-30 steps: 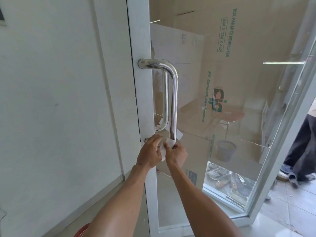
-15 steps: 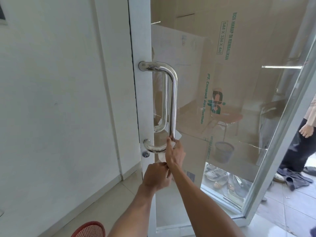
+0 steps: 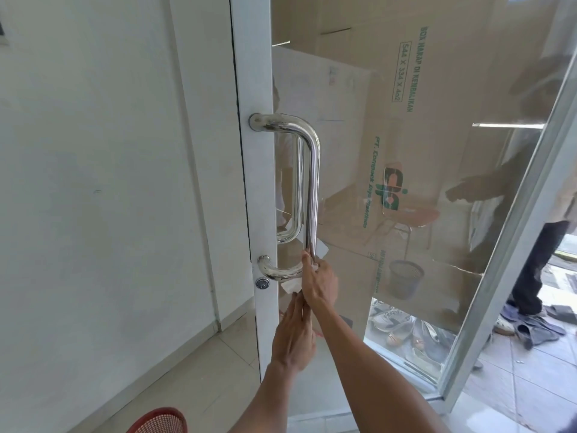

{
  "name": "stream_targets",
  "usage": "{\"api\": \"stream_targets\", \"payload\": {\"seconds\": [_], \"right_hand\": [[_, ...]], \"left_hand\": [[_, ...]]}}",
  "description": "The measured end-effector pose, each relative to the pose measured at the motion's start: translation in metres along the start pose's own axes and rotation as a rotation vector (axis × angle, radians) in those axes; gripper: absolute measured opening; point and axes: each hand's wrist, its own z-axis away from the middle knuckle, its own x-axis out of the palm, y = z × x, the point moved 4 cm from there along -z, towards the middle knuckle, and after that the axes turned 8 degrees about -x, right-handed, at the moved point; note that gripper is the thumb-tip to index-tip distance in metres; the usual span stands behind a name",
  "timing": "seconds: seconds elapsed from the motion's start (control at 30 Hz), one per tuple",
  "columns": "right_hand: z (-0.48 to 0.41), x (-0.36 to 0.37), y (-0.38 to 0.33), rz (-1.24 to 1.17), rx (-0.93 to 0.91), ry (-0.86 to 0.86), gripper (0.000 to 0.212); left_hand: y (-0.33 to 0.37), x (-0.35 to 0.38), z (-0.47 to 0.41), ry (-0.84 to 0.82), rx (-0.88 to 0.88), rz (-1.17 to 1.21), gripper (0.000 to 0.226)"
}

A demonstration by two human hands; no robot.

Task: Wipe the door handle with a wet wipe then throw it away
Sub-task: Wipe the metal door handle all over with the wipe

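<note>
A polished steel D-shaped door handle (image 3: 313,182) is fixed to the white frame of a glass door (image 3: 437,214). My right hand (image 3: 320,282) presses a white wet wipe (image 3: 292,285) against the handle's lower bend, and parts of the wipe stick out above and below my fingers. My left hand (image 3: 293,335) hovers just below the right wrist with its fingers straight and apart, holding nothing.
A red mesh basket (image 3: 159,423) stands on the tiled floor at the bottom edge. A keyhole (image 3: 262,283) sits under the handle. Cardboard boxes and shoes lie behind the glass. A person stands at the right beyond the open door. A white wall fills the left.
My left hand let go of the wipe, dropped below the handle and opened. My right hand stayed at the handle's lower bend with the wipe. The view tilted down, showing the red basket.
</note>
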Motion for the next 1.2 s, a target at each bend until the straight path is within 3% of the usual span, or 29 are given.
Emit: {"api": "stream_targets", "payload": {"seconds": [0.3, 0.4, 0.5, 0.63, 0.73, 0.9, 1.07, 1.2], "right_hand": [[-0.002, -0.003, 0.001, 0.023, 0.029, -0.027, 0.075], [-0.003, -0.008, -0.008, 0.038, -0.032, 0.045, 0.062], [-0.013, -0.01, -0.024, -0.105, -0.164, 0.035, 0.057], [-0.024, -0.006, -0.032, -0.146, -0.235, -0.002, 0.026], [-0.026, -0.002, -0.03, -0.079, -0.28, 0.005, 0.01], [-0.026, 0.002, -0.031, 0.039, -0.316, 0.044, 0.013], [-0.029, -0.002, -0.032, 0.081, -0.312, 0.037, 0.019], [-0.032, -0.005, -0.033, 0.081, -0.321, -0.003, 0.024]], "left_hand": [[-0.009, -0.009, -0.022, 0.107, -0.012, -0.147, 0.078], [-0.01, -0.015, -0.031, 0.117, -0.018, -0.17, 0.078], [-0.013, -0.019, -0.044, 0.113, -0.04, -0.194, 0.081], [-0.021, -0.022, -0.053, 0.088, -0.092, -0.255, 0.096], [-0.033, -0.029, -0.056, 0.082, -0.138, -0.314, 0.094], [-0.044, -0.045, -0.071, 0.092, -0.188, -0.231, 0.089], [-0.033, -0.037, -0.062, 0.076, 0.016, -0.155, 0.091], [-0.049, -0.043, -0.066, 0.062, -0.098, -0.11, 0.098]]}}
